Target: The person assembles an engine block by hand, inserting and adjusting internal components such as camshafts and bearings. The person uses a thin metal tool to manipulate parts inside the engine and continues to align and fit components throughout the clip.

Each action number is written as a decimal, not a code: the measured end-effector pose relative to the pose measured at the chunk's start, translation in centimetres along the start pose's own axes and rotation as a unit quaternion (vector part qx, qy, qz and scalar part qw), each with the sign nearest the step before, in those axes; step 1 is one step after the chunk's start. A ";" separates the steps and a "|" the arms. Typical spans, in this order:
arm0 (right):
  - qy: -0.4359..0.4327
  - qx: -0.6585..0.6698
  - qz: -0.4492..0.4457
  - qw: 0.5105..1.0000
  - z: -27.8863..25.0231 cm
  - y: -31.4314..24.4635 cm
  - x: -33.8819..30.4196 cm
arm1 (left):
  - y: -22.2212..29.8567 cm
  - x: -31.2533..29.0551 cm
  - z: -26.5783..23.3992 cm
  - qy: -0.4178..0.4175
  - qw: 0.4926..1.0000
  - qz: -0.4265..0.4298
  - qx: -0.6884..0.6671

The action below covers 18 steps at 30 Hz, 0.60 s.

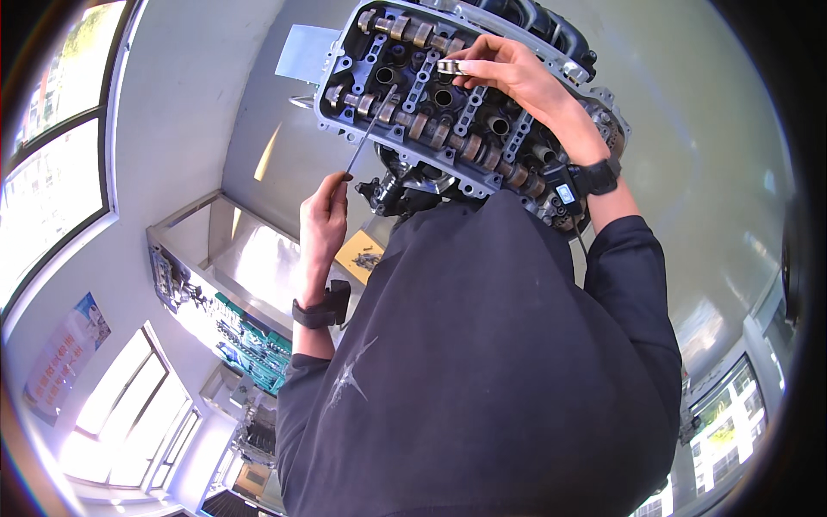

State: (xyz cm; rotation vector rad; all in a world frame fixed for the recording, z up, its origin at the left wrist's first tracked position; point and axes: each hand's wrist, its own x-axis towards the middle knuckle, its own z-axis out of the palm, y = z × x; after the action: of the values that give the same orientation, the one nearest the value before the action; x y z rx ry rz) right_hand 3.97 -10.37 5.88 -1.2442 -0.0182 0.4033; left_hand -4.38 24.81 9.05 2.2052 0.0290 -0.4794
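An open engine cylinder head (472,183) lies before me, with two camshafts running along it. My left hand (325,215) is closed round the lower end of a thin metal rod (362,148), whose far end reaches over the near camshaft (440,134). The rod's handle is hidden in my fingers, so its exact kind cannot be told. Between thumb and fingers, my right hand (510,76) pinches a small metal camshaft bearing cap (450,66). It hangs above the middle of the head, close to the far camshaft (421,34).
Below the engine, left of my body, is a yellow tray (358,258) with several loose bolts. A bench farther left carries a green tool set (257,349) and metal parts (170,280). A pale flat panel (305,52) stands beyond the head's left end.
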 end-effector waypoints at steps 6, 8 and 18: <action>0.020 -0.035 0.000 0.999 -1.6 0.5 -1.7 | 4.4 1.3 -1.9 -0.007 0.966 0.147 0.214; 0.045 -0.016 -0.014 0.999 -1.5 0.6 -2.0 | 6.2 2.0 -2.3 -0.022 0.955 0.147 0.259; 0.035 0.084 -0.020 0.996 -2.1 1.0 -3.1 | 8.8 5.3 -3.3 -0.095 0.936 0.152 0.304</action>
State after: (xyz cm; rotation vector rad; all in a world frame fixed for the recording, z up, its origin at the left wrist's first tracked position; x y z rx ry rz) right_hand 1.27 -12.99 4.94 -1.0901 0.0499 0.3207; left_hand 3.22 21.02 15.66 2.6809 -0.6357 -0.5764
